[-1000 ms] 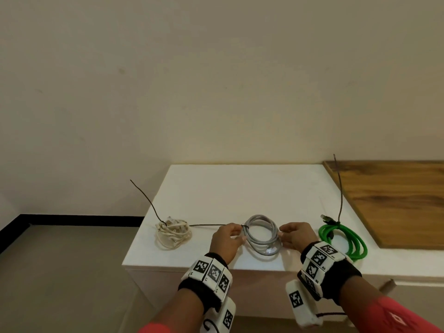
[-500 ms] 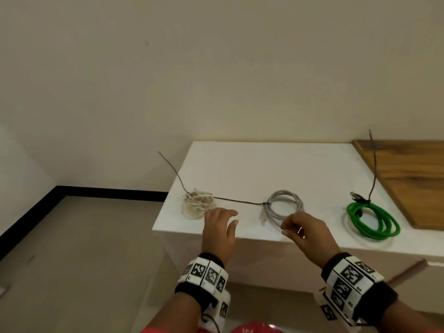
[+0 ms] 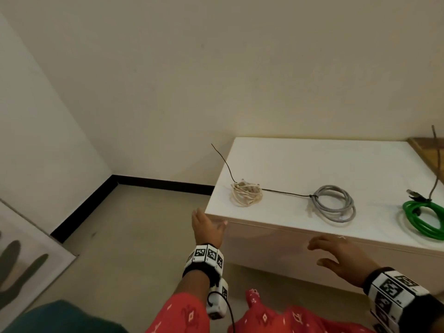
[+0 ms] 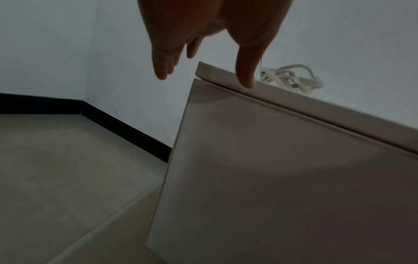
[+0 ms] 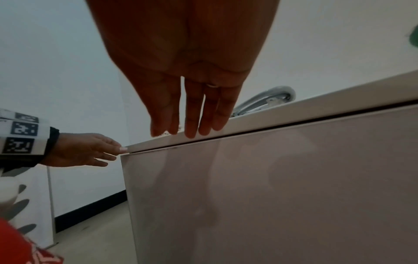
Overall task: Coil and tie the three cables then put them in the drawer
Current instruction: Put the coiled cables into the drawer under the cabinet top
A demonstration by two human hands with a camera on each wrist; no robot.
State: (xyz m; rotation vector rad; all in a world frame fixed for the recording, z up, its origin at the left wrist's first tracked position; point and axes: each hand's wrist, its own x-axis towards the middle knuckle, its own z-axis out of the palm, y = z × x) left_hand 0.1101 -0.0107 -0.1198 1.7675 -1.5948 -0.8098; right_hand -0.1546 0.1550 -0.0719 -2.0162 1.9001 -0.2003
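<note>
Three coiled cables lie on the white cabinet top (image 3: 312, 159): a cream cable (image 3: 246, 194) at the left, a grey cable (image 3: 334, 205) in the middle, a green cable (image 3: 425, 217) at the right. Thin dark tie wires stick out from them. Below the top edge is the closed drawer front (image 3: 288, 251). My left hand (image 3: 207, 227) is open at the cabinet's front left corner, thumb tip (image 4: 245, 78) against the top's edge. My right hand (image 3: 336, 251) is open, with straight fingers (image 5: 191, 123) at the seam above the drawer front. Neither hand holds anything.
A wooden board (image 3: 427, 150) lies at the back right beside the cabinet top. Beige floor (image 3: 132, 236) with a black baseboard (image 3: 81, 212) stretches to the left. A framed picture of a cactus (image 3: 24, 267) leans at the far left.
Both hands let go of the grey cable and dropped from the tabletop to the cabinet's front edge. The view swung left and down.
</note>
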